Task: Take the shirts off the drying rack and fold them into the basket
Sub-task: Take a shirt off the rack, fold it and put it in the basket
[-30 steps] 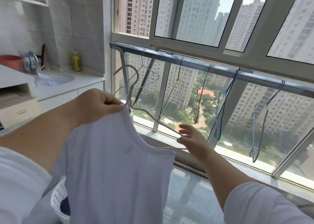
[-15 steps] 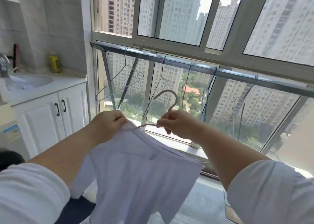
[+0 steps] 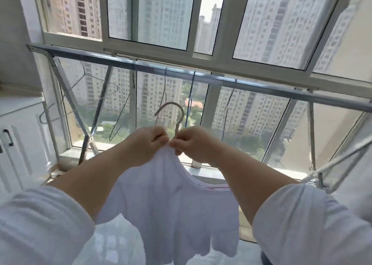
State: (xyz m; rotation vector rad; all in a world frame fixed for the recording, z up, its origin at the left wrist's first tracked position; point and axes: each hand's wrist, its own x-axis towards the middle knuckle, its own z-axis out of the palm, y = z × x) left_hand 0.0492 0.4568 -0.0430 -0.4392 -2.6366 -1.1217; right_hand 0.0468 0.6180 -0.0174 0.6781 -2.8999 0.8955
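A white shirt (image 3: 173,210) hangs in front of me, below the drying rack's metal rail (image 3: 201,77). My left hand (image 3: 145,144) grips the shirt's collar edge. My right hand (image 3: 195,144) pinches the neck of a beige hanger (image 3: 175,112), whose hook points up between my hands and is off the rail. A thin pink line of the hanger shows at the shirt's right shoulder. The basket is out of sight.
Several bare wire hangers (image 3: 94,95) dangle from the rail. The rack's slanted legs (image 3: 74,107) stand left and right before the window. White cabinets (image 3: 16,144) are at the left. Glossy floor lies below.
My hands have come together at the shirt's collar and the hanger hook stands upright between them. The view has turned right; the sink counter has left the frame.
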